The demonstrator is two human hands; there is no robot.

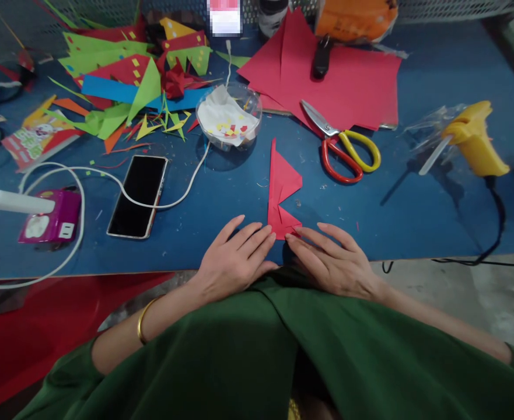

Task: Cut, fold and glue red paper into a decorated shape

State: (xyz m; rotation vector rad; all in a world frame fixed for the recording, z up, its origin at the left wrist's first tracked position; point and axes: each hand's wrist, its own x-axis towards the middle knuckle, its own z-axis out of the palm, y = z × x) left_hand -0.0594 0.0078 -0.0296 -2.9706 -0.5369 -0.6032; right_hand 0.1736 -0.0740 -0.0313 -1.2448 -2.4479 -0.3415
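Note:
A folded piece of red paper lies on the blue table in front of me, with a narrow folded strip along its left side and a notch in its right side. My left hand rests at its lower left corner, fingers stretched out and fingertips at the paper's edge. At the lower right corner, my right hand lies with fingers extended, fingertips touching the paper. Neither hand grips anything. Scissors with one red and one yellow handle lie partly open beyond the paper, to the right.
Red sheets lie at the back under a black object. A clear bowl holds tissue and paper bits. Coloured scraps fill the back left. A phone crossed by a white cable is left; a yellow glue gun stands right.

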